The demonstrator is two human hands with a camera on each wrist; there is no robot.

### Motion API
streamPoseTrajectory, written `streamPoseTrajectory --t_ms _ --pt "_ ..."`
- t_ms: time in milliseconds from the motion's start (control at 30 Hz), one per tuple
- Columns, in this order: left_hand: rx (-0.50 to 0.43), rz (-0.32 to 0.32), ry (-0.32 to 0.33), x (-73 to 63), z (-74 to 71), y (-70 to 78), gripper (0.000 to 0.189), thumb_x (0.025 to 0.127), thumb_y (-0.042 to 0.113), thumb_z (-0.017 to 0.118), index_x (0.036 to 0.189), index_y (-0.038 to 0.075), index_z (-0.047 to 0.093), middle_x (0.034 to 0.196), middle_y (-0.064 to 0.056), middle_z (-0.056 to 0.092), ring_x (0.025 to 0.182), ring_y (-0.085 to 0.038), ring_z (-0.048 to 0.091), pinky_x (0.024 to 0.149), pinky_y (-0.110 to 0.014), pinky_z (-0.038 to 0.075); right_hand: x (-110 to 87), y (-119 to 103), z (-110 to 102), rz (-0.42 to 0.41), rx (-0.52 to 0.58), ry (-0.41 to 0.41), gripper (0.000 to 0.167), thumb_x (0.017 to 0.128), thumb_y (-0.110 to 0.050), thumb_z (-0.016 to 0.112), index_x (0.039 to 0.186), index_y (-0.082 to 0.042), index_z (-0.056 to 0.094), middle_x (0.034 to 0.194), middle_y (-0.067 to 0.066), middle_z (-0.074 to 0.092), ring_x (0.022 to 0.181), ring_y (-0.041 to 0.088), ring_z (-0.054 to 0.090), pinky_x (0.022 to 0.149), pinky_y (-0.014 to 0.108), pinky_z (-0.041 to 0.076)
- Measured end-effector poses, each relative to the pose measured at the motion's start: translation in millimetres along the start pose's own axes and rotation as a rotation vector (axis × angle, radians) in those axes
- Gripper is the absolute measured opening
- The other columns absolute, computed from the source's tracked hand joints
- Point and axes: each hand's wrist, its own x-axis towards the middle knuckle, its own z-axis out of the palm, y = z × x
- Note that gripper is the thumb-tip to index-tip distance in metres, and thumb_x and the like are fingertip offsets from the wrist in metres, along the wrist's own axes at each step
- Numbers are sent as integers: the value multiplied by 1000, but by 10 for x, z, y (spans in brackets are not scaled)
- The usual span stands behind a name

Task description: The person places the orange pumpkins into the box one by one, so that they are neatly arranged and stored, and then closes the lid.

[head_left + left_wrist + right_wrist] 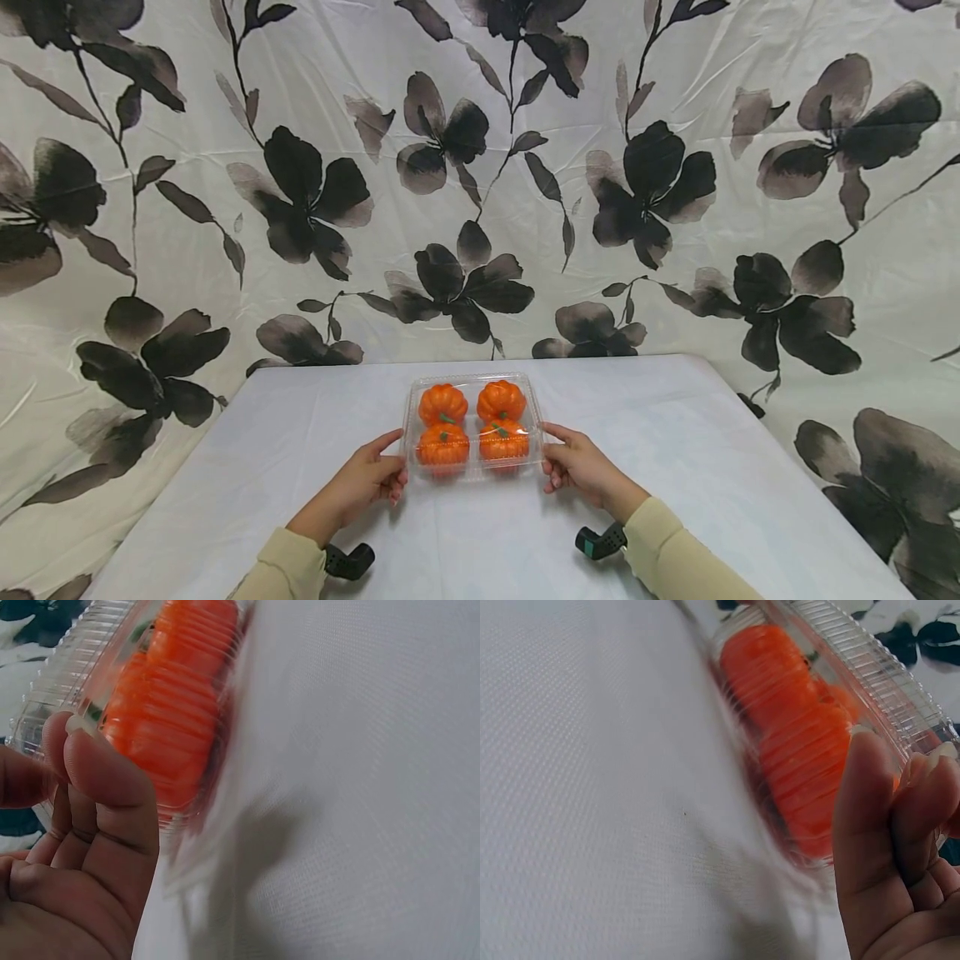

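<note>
A clear plastic clamshell container [474, 417] with ribbed sides stands near the middle of the white-covered table. Several small orange pumpkins [442, 446] with green stems show through it, arranged in two columns. My left hand [365, 479] holds the container's left edge, its index finger stretched along the side and the other fingers curled below. On the opposite edge, my right hand [585, 471] grips in a mirrored way. Both wrist views show fingertips close against the ribbed plastic, with pumpkins [169, 712] behind it. Exactly where the thumbs touch is partly hidden.
White cloth covers the table [300, 417], whose far edge meets a hanging curtain [555, 275] printed with dark flowers. Dark wrist-worn devices, one on the left [349, 562] and one on the right [600, 542], sit just above the cloth by the sleeves.
</note>
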Motion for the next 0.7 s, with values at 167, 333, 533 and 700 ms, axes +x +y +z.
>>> streamPoseTrajectory --t_ms 167,333,533,700 --pt "7 -8 -1 12 -7 7 61 99 14 45 153 5 17 77 -6 60 63 -15 53 62 -28 53 -7 8 6 4 15 -3 61 98 -13 44 153 -4 19 71 2 55 50 8 49 61 31 59" --pt "18 -6 -6 12 -9 12 60 100 16 44 153 4 17 78 -5 59 63 -15 52 62 -28 52 -16 -1 -3 8 10 -2 61 99 -15 44 154 -7 18 72 3 57 51 9 49 62 32 59" --pt "45 -14 1 28 -34 9 60 100 19 45 153 5 18 77 -6 59 62 -16 53 62 -29 53 -21 7 -22 16 -16 7 61 100 -20 46 154 -8 20 74 4 58 53 11 51 62 33 59" --pt "91 -16 20 44 -73 10 62 100 21 46 153 5 19 77 -8 60 60 -16 55 61 -30 55 -29 -25 -33 15 -118 62 60 100 -26 49 153 -9 26 84 10 62 60 15 58 63 36 59"
